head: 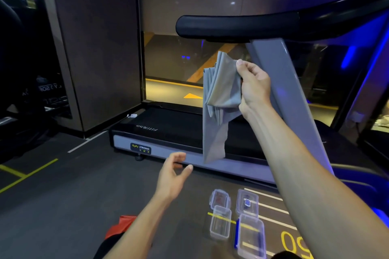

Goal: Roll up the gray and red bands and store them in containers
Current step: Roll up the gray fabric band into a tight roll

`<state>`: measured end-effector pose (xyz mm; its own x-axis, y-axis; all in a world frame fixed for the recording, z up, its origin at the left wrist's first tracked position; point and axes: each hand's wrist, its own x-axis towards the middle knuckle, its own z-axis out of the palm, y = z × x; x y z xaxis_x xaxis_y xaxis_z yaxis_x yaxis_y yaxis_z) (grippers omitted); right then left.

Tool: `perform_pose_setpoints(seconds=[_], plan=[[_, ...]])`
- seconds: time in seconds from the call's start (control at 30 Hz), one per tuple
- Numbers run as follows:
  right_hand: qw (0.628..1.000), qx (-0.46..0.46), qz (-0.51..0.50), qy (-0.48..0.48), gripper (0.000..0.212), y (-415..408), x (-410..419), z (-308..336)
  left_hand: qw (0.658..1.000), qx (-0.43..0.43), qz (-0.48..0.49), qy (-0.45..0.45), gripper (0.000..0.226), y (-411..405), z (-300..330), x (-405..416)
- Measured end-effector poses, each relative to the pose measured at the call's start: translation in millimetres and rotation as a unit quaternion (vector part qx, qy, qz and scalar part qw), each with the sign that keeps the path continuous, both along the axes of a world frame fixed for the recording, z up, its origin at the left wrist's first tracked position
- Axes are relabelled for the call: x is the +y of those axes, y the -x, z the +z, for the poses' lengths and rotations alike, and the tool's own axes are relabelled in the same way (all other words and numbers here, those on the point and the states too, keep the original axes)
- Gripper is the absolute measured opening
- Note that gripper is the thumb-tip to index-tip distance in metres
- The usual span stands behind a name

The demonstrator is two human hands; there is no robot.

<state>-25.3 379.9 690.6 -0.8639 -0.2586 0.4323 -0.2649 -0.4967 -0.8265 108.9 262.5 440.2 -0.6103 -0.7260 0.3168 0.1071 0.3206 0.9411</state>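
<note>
Low on the floor lay the red band [120,227]; beside it the person's left hand [172,176] hovered with loose, empty fingers. Up by the treadmill [168,130], the right hand [253,86] pinched the hanging gray band [219,99], above the clear containers [235,223]

Head-worn wide view, facing forward and down, treadmill [189,132] near

- The red band [121,227] at seven o'clock shows only a corner; the left forearm covers the rest.
- The large clear container [250,237] at five o'clock is cut off by the bottom edge.
- The yellow floor number [294,244] beside it is partly hidden by the right arm.
</note>
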Motion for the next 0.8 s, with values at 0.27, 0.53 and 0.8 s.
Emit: perform_pose_setpoints(seconds=[0.27,0.53,0.8], plan=[[1.000,-0.003,0.017,0.000,0.011,-4.5,-2.0,3.0,0.994,-0.037,-0.071,0.072,0.004,11.3,23.4,8.4],[0.999,-0.034,0.017,0.011,0.011,-10.2,3.4,-0.3,0.991,-0.035,-0.129,-0.006,0.027,2.4,14.4,26.0],[0.995,-0.085,0.048,0.017,0.010,-20.9,11.6,-1.1,0.978,-0.072,-0.138,0.140,0.069,-11.2,79.5,16.8]])
